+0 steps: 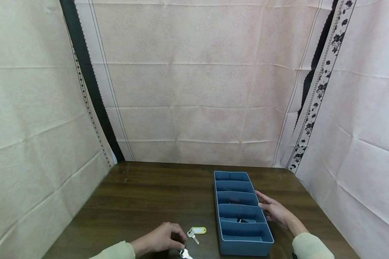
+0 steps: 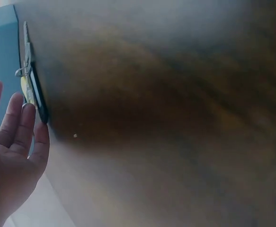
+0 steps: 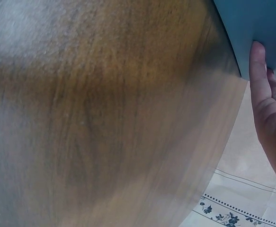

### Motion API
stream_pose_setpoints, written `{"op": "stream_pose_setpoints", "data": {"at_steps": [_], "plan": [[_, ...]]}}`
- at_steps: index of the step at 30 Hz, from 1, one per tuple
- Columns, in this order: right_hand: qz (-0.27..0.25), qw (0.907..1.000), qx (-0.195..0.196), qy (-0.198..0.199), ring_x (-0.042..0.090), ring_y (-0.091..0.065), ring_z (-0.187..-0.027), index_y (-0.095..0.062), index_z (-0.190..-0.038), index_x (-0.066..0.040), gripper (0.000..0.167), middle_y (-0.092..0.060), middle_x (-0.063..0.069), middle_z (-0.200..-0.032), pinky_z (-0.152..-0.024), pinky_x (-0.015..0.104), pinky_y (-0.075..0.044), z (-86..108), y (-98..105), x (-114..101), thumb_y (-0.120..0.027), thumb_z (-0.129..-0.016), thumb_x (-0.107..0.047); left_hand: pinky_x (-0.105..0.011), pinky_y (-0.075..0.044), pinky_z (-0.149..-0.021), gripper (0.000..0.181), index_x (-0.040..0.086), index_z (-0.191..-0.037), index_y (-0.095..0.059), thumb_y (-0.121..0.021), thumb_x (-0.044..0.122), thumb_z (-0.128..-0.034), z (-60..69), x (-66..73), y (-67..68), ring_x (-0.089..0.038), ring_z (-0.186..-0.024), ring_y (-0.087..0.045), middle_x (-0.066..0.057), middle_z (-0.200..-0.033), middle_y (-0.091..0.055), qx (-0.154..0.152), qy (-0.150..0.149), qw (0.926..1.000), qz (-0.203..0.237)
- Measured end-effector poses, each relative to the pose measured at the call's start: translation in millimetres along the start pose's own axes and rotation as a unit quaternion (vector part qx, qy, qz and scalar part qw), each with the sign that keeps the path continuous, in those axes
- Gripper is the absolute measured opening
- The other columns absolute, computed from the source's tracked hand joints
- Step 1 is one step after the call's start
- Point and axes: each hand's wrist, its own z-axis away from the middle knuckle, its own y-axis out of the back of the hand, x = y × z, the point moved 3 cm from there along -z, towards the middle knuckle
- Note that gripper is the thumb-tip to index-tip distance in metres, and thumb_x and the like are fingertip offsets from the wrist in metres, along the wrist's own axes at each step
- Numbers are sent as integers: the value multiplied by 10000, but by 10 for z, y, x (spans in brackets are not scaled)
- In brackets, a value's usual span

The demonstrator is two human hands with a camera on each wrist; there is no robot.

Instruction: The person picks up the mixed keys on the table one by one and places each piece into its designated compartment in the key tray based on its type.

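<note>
My left hand [image 1: 163,237] is low in the head view, thumb and fingertips pinching a dark key tag whose silver key [image 1: 185,254] hangs just beyond them. In the left wrist view the dark key tag [image 2: 39,94] sits at the fingertips with its key and ring. Just past that hand lies a silver key [image 1: 192,233] with a yellow key tag [image 1: 199,230], on the table. Right of both keys stands a long blue divided box [image 1: 243,248]. My right hand [image 1: 275,212] rests its extended fingers against the box's right side; the right wrist view shows these fingers [image 3: 259,71] on the blue wall.
Dark small items [image 1: 241,219] lie in the box's second compartment from the front; their kind is unclear. The wooden table [image 1: 149,194] is bordered by hanging pale cloths [image 1: 194,86] at the back and both sides.
</note>
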Motion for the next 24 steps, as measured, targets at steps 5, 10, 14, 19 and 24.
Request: {"op": "stream_pose_setpoints", "data": {"at_steps": [5, 10, 14, 19, 24], "plan": [[13, 10000, 17, 13, 432, -486, -1282, -159, -1585, -97, 607, -222, 325, -1552, -931, 586, -470, 6, -2, 6, -451, -1058, -165, -248, -522, -750, 120, 95, -901, -749, -815, 160, -825, 28, -15, -37, -30, -869, -608, 102, -916, -651, 50, -126, 9998, -158], [16, 10000, 27, 17, 451, -465, -1295, -163, -1586, -100, 604, -226, 323, -1551, -932, 591, -466, 12, -4, 3, -451, -1059, -172, -213, -487, -730, 105, 143, -868, -750, -826, 166, -798, 25, -7, -76, 8, -851, -584, 133, -890, -644, 223, -473, 9951, -843], [14, 10000, 17, 19, 463, -449, -1306, -159, -1586, -99, 604, -218, 323, -1554, -937, 596, -461, 16, -4, 2, -447, -1060, -171, -206, -473, -730, 104, 158, -863, -753, -823, 153, -787, 23, -7, -75, 19, -852, -573, 144, -889, -639, 271, -573, 9903, -1237], [16, 10000, -5, 17, 457, -455, -1302, -158, -1585, -94, 603, -217, 330, -1550, -941, 600, -456, 17, -3, 5, -444, -1061, -178, -193, -461, -737, 102, 175, -855, -758, -829, 187, -783, 9, -15, -73, 34, -855, -564, 163, -889, -634, 246, -649, 9853, -1563], [28, 10000, -42, 57, 450, -453, -1304, -152, -1585, -91, 604, -213, 333, -1550, -941, 599, -456, 21, -4, -7, -440, -1062, -183, -170, -438, -737, 112, 204, -834, -758, -837, 260, -777, 2, -1, -91, 50, -841, -551, 180, -866, -625, 344, -828, 9759, -1991]]}}
